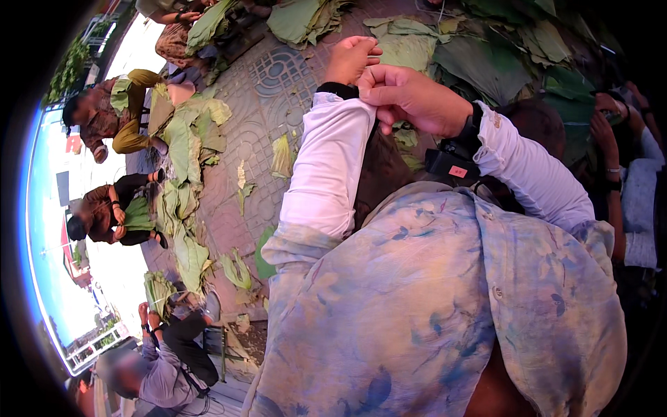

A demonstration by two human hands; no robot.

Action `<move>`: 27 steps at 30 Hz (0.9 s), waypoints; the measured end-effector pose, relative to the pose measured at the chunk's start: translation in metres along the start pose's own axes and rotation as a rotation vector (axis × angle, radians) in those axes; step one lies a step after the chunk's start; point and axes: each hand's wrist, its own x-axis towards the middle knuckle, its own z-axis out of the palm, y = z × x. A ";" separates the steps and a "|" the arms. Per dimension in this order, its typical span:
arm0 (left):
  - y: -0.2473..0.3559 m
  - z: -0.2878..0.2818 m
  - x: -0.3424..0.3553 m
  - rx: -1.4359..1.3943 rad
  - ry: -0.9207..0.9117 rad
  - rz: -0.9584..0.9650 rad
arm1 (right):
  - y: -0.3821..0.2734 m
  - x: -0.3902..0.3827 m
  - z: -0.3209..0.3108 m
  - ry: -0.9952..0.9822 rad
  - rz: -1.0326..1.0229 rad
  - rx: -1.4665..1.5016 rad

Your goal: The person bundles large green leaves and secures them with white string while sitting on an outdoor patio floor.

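Where the left white sleeve point(325, 167) ends, the right hand point(422, 103) pinches its edge.

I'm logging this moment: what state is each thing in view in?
Right hand: thumb and finger pinching the left white sleeve's cuff
Left hand: fingers curled
Left white sleeve: drawn down to the wrist
Right white sleeve: creased
Black wristband: worn
Patterned shirt: creased
Leaves: overlapping on the pavement
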 end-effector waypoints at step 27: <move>0.007 -0.028 0.014 0.554 0.092 0.201 | -0.029 -0.009 0.055 -0.157 -0.262 -0.651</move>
